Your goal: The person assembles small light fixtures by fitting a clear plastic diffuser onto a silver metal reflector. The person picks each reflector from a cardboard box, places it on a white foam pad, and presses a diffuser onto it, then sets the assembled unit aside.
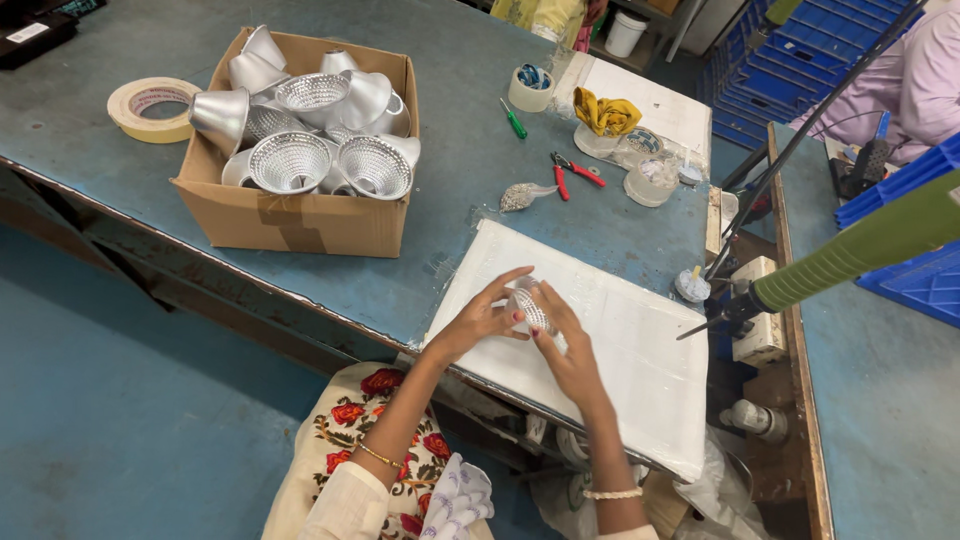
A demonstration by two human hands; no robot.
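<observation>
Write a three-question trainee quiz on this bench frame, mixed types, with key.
1. True or false: both hands, left hand and right hand, hold the small reflector above the white board.
2. What fills the cardboard box?
A. silver reflector cones
B. tape rolls
C. pliers
3. Which tool lies nearer the box: the green screwdriver or the red-handled pliers?

Key
1. True
2. A
3. The green screwdriver
</observation>
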